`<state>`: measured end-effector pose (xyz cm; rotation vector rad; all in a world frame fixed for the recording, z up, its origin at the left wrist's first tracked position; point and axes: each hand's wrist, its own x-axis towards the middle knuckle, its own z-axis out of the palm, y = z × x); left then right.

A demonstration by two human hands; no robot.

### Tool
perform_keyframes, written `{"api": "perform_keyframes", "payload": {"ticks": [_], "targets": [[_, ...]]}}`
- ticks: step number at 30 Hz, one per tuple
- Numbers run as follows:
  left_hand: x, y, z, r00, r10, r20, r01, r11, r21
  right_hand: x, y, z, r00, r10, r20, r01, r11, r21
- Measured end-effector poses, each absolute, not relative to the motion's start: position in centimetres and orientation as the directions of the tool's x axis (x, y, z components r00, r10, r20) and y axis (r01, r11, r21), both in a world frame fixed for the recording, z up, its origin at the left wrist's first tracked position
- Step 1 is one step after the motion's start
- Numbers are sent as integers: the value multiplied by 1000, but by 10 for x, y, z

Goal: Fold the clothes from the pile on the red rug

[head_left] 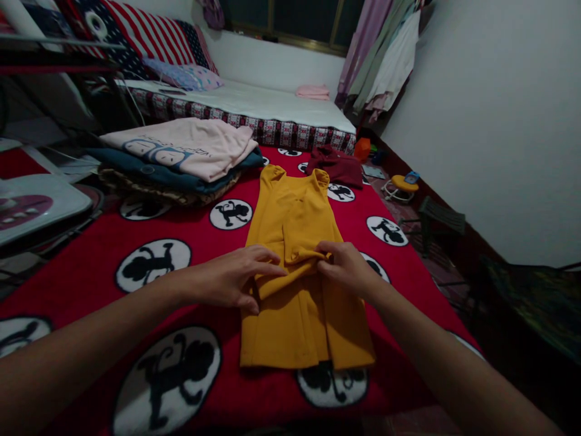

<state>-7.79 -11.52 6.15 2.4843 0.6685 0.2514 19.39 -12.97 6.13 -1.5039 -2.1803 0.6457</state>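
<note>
A yellow dress (pixel 290 333) lies lengthwise on the red blanket (pixel 195 303), its gathered shoulders toward the far end and its hem nearest me. Across its middle the cloth is bunched into a raised fold. My right hand (pixel 345 266) pinches the right end of that fold between thumb and fingers. Over the left side of the dress rests my left hand (pixel 240 275), fingers spread and thumb apart, close to the fold; it grips nothing. Whether its fingertips press on the cloth I cannot tell.
Folded clothes (pixel 190 148) are stacked at the back left, a pink one on top. A dark red garment (pixel 336 165) lies at the back right. Behind stands a bed (pixel 267 100). To the right are a yellow stool (pixel 403 183) and a white wall (pixel 499 121).
</note>
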Motion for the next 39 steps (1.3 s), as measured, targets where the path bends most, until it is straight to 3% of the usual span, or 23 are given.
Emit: {"api": "perform_keyframes", "payload": {"ticks": [2, 5, 8, 11, 16, 19, 24, 27, 31, 39], "targets": [[-74, -106, 58, 820, 568, 72, 427, -690, 585, 194, -114, 62, -201, 977, 73, 609, 183, -772], [-68, -87, 50, 626, 758, 182, 502, -571, 650, 193, -90, 60, 15, 1000, 9, 291, 5, -957], [-65, -72, 47, 378, 872, 310, 534, -479, 697, 188, -69, 59, 131, 989, -70, -45, -65, -997], [-65, -69, 49, 294, 860, 418, 508, -511, 693, 184, -57, 56, 110, 993, -41, -158, -24, -987], [-67, -81, 48, 450, 773, 446, 477, -631, 612, 188, -71, 49, 37, 988, 153, 136, 147, -980], [-67, -86, 39, 610, 692, 387, 466, -708, 531, 189, -91, 46, -104, 962, 251, 419, 271, -867], [-66, -84, 29, 683, 681, 263, 580, -725, 372, 173, -131, 47, -338, 941, 19, 653, 249, -716], [-70, -79, 30, 687, 696, 211, 623, -713, 322, 161, -153, 51, -392, 917, -70, 731, 264, -629], [-78, -68, 31, 704, 695, 146, 641, -710, 291, 156, -173, 55, -393, 918, -56, 788, 304, -535], [-87, -51, 33, 720, 686, 109, 628, -710, 318, 147, -183, 46, -388, 920, -61, 730, 266, -629]]}}
